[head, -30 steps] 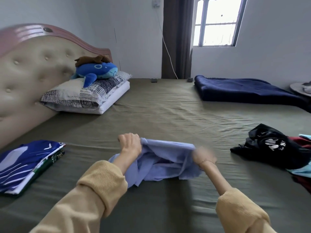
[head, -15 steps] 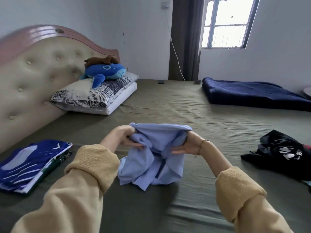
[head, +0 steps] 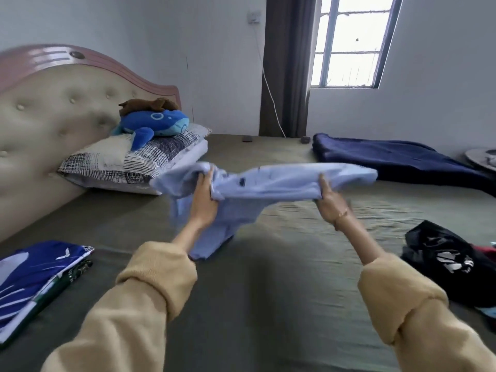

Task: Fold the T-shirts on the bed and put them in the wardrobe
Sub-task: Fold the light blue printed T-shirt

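Observation:
A light blue T-shirt (head: 271, 181) hangs stretched in the air above the olive-green bed (head: 281, 277). My left hand (head: 204, 202) grips its left part and my right hand (head: 328, 201) grips its right part, both held apart at chest height. The shirt's lower end droops to the sheet below my left hand. A stack of folded blue-and-white T-shirts (head: 35, 280) lies at the bed's near left. A crumpled black T-shirt (head: 445, 259) with a white print lies at the right, over other coloured clothes.
A padded headboard (head: 53, 124) stands on the left with pillows (head: 128, 162) and a blue whale plush (head: 155, 124). A dark blue blanket (head: 397, 159) lies at the far right. A window and a dark curtain are on the back wall. No wardrobe is in view.
Both hands have lifted the light blue T-shirt off the sheet and pulled apart, stretching it out wide. Earlier it was bunched between hands held close together.

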A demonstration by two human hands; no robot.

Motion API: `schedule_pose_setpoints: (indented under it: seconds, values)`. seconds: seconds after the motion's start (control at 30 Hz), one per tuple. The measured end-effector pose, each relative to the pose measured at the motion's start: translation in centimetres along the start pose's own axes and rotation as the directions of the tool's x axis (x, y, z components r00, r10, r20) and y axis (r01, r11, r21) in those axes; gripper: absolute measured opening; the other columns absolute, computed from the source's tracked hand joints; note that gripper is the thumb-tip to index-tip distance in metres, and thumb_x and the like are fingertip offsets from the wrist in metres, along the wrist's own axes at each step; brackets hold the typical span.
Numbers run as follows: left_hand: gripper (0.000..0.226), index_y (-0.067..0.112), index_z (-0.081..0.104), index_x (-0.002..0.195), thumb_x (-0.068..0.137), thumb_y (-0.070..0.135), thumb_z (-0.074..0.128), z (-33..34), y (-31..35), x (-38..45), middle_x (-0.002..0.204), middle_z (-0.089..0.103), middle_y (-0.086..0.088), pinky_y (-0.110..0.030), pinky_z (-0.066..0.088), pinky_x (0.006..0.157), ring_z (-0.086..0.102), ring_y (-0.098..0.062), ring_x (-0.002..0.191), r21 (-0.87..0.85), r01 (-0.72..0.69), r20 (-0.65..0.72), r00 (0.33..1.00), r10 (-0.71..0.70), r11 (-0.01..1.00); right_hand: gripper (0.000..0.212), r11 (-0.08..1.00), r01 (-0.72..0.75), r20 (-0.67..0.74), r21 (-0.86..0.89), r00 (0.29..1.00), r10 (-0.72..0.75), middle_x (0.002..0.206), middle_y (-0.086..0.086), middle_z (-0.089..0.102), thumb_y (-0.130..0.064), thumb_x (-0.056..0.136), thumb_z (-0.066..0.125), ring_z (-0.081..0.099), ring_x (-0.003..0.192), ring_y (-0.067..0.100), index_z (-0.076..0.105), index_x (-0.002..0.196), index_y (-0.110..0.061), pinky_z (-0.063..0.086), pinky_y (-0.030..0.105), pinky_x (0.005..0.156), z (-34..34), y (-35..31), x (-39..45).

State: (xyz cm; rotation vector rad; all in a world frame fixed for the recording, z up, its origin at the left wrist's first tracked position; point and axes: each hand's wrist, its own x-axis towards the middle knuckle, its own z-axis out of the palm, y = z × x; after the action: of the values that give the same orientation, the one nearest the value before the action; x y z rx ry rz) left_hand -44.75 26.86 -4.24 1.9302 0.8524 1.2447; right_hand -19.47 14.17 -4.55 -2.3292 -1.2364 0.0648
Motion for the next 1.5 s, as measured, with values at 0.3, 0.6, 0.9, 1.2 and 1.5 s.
schedule_pose_setpoints:
  seconds: [0.3,0.6,0.9,1.2,1.5]
  values:
    - [0.076,0.023,-0.003,0.153,0.095,0.001,0.042,1.1,-12.0,-15.9,0.158,-0.017,-0.007,-0.046,0.017,0.115,-0.007,-0.027,0.147,0.863,-0.012,0.354,0.726,-0.59,0.504,0.057,0.922,-0.167,0.469,-0.349,0.821,0.326,0.158,0.01,-0.004,-0.011,0.098,0.027,-0.002,0.147,0.026,0.006,0.151,-0.014,0.015,0.043,0.116,12.0,8.0,-12.5]
    - [0.083,0.016,-0.014,0.151,0.097,0.024,0.049,-1.9,-9.6,-16.1,0.157,0.012,-0.012,-0.056,0.02,0.112,0.014,-0.026,0.145,0.955,-0.295,0.23,0.707,-0.669,0.017,0.047,0.783,-0.169,0.347,-0.598,0.827,0.443,0.15,0.006,0.034,-0.02,0.095,0.043,0.032,0.138,0.023,0.037,0.142,-0.016,0.03,0.032,0.107,10.0,5.8,-13.7]
    - [0.062,0.013,-0.001,0.152,0.102,0.032,0.03,-2.1,-6.5,-17.7,0.152,0.033,-0.01,-0.061,0.013,0.113,0.033,-0.028,0.139,0.834,-0.483,0.076,0.581,-0.81,-0.268,0.027,0.704,-0.095,0.376,-0.704,0.791,0.482,0.115,-0.008,0.057,-0.018,0.092,0.045,0.058,0.104,0.016,0.058,0.114,-0.028,0.038,0.02,0.074,7.1,5.4,-16.2]
    - [0.059,0.003,0.026,0.146,0.095,0.026,0.047,5.8,-4.6,-20.7,0.147,0.031,-0.019,-0.059,0.019,0.111,0.03,-0.038,0.136,0.934,-0.358,0.269,0.737,-0.621,-0.02,0.044,0.814,-0.391,0.166,-0.429,0.852,0.497,0.141,0.012,0.033,-0.023,0.094,0.045,0.032,0.131,0.026,0.038,0.137,-0.015,0.035,0.04,0.101,7.7,10.6,-18.9]
    - [0.036,0.01,0.037,0.126,0.091,0.006,0.045,15.6,-2.2,-23.6,0.125,0.048,-0.01,-0.037,0.042,0.09,0.048,-0.026,0.117,0.754,-0.519,0.631,0.741,-0.227,0.401,0.044,0.891,-0.443,0.192,-0.098,0.87,0.454,0.13,0.018,0.052,-0.029,0.092,0.056,0.047,0.124,0.03,0.041,0.123,-0.001,0.043,0.038,0.093,7.4,14.8,-19.5]
